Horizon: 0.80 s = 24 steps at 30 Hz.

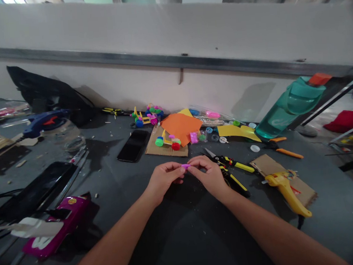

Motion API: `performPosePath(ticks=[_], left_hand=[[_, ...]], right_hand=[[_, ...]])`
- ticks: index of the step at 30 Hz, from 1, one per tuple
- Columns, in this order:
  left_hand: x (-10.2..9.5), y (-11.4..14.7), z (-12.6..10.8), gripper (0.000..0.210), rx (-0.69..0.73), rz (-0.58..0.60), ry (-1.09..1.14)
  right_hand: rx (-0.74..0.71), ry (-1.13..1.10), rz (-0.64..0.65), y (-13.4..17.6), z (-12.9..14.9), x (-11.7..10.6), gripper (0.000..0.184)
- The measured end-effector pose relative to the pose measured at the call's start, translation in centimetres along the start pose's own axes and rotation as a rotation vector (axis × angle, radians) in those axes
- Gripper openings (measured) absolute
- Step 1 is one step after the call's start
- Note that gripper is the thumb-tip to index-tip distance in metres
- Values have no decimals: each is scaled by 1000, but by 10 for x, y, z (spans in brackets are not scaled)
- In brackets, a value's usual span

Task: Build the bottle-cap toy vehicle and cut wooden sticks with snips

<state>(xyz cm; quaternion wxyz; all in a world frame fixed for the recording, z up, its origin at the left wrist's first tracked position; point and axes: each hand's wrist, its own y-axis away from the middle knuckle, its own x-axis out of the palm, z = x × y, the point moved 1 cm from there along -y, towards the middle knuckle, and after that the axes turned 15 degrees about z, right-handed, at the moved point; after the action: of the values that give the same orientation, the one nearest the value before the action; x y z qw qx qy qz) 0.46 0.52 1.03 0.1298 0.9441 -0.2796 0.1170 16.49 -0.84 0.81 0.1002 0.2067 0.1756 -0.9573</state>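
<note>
Between my two hands is a small pinkish-purple piece (185, 166), perhaps soft clay; its exact kind is too small to tell. My left hand (165, 179) pinches its left end with thumb and fingers. On the other end, my right hand (209, 173) is closed in the same way. Just beyond them, a small wheeled model (168, 141) with green and red wheels sits on a cardboard piece (153, 147). Pliers (234, 181) with yellow-black handles lie right beside my right hand, along with scissors (217, 157).
A yellow glue gun (285, 189) rests on cardboard at right. Behind it stand orange-handled cutters (289, 152) and a teal bottle (281, 111). A black phone (133, 146), orange paper (182, 126) and another colourful model (146, 116) lie ahead. A purple power strip (61, 227) sits at left.
</note>
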Motion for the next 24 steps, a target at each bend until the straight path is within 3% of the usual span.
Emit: performPosePath(ticks=[14, 20, 24], left_hand=[[0, -1, 4, 21, 46, -16, -122], [1, -2, 4, 35, -26, -26, -27], [2, -2, 3, 31, -25, -6, -61]], right_hand=[[-30, 53, 21, 1, 0, 2, 5], [-177, 347, -39, 2, 2, -4, 7], [-278, 461, -21, 2, 1, -5, 8]])
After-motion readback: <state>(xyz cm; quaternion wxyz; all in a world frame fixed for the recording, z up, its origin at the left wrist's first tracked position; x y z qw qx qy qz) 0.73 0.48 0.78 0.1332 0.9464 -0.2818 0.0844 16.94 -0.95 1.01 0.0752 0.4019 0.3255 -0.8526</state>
